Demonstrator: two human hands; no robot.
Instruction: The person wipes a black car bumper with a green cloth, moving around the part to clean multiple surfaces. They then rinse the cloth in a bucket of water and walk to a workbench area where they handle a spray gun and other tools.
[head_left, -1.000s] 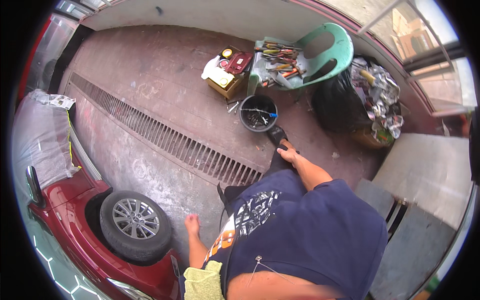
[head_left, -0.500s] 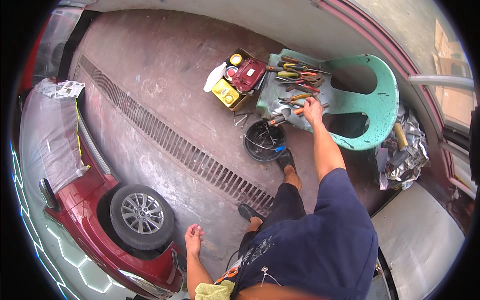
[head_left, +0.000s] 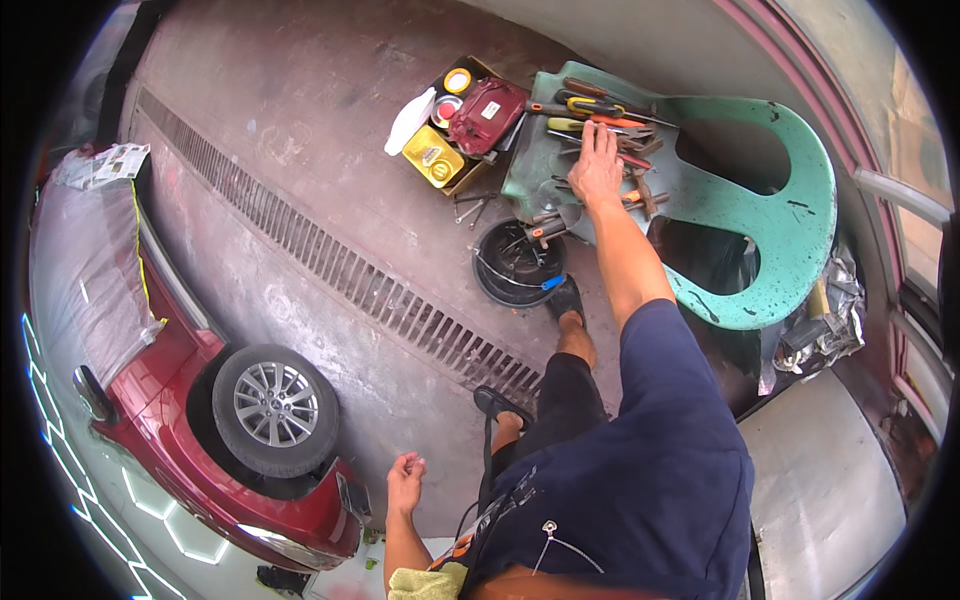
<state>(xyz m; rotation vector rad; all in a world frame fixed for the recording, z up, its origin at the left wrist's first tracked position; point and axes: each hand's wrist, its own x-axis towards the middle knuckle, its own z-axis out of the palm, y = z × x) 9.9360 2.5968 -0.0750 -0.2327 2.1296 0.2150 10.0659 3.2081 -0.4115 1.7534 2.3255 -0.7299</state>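
The left hand (head_left: pixel 405 472) hangs free, fingers loosely curled, beside the red car's wheel (head_left: pixel 273 405). Further, a black bucket (head_left: pixel 518 262) stands below the green chair (head_left: pixel 760 190), where the right hand (head_left: pixel 597 165) lies, fingers together, on the tools (head_left: pixel 600 115); its grip is hidden.

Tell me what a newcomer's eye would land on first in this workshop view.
First comes the green plastic chair at upper right, its seat strewn with screwdrivers and other hand tools, where the right hand rests flat on them. Next is the dark red car at lower left, its silver alloy wheel exposed and its body partly masked with plastic sheeting. The left hand hangs empty near the car's front corner.
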